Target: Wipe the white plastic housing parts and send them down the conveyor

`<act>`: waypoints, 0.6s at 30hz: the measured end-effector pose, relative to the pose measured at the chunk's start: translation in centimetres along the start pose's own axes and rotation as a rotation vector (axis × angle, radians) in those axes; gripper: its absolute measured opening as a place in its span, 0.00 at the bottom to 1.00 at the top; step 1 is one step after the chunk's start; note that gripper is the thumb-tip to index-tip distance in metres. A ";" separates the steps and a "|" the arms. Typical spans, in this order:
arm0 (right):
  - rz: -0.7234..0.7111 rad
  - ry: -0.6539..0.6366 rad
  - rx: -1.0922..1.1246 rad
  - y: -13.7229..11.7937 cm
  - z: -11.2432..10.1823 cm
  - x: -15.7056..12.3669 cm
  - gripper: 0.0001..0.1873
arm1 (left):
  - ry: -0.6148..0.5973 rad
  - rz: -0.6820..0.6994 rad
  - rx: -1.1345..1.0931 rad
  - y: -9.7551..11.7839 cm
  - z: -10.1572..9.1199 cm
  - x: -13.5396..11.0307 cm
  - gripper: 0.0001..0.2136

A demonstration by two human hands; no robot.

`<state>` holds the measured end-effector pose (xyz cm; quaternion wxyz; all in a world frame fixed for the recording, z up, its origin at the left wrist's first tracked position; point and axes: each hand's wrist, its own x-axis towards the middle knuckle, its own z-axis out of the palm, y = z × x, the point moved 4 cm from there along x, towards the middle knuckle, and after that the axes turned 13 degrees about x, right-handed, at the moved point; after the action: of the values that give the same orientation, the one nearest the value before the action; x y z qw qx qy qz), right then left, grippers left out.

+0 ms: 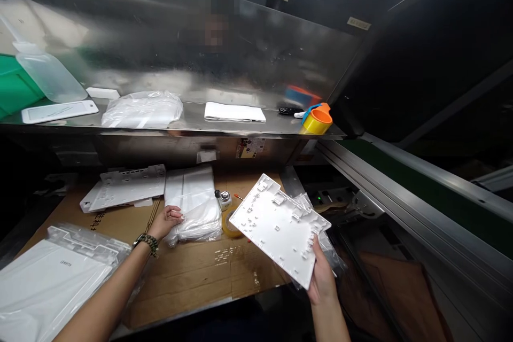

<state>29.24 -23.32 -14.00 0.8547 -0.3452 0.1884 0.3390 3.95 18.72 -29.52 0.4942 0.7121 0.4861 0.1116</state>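
Observation:
My right hand (323,277) grips the near corner of a white moulded plastic panel (278,227), held tilted above the cardboard with its ribbed inner side up. My left hand (167,220), a beaded bracelet on its wrist, rests with curled fingers on the left edge of a stack of clear plastic bags (192,204) lying on the cardboard-covered bench (200,272). A roll of tape (230,224) and a small round metal-topped object (223,197) sit between the bags and the panel.
Another white panel (124,187) lies at the back left. Bagged white panels (52,278) are stacked at the near left. On the steel shelf (192,124) are a squeeze bottle (48,72), a bagged item (142,109), folded white sheets (234,112) and an orange-yellow tape dispenser (317,119). A conveyor rail (401,192) runs along the right.

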 end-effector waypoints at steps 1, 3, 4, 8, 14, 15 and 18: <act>0.001 -0.004 -0.001 0.0 0.2 0.0 0.36 | 0.019 -0.004 -0.013 0.2 0.0 -0.1 0.10; 0.010 -0.010 -0.012 0.1 0.6 0.0 0.36 | 0.043 -0.005 -0.029 0.7 0.1 -0.5 0.10; 0.019 -0.012 -0.020 0.2 0.6 0.1 0.36 | 0.051 0.003 -0.040 1.1 0.1 -0.6 0.10; 0.047 -0.025 -0.082 0.8 0.4 0.6 0.39 | 0.019 0.079 -0.110 3.2 0.1 -1.2 0.11; 0.025 -0.022 -0.139 1.9 -1.1 1.5 0.41 | -0.040 0.162 -0.174 5.5 0.0 -1.7 0.12; 0.035 -0.022 -0.142 2.0 -1.5 1.6 0.41 | -0.043 0.165 -0.175 5.7 0.1 -1.8 0.12; 0.107 -0.048 -0.211 2.8 -2.5 2.2 0.41 | -0.059 0.174 -0.176 6.2 0.5 -2.2 0.12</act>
<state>28.58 -22.64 -18.18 0.7985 -0.4145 0.1493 0.4102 6.73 16.43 -24.03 0.5572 0.7083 0.3963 0.1753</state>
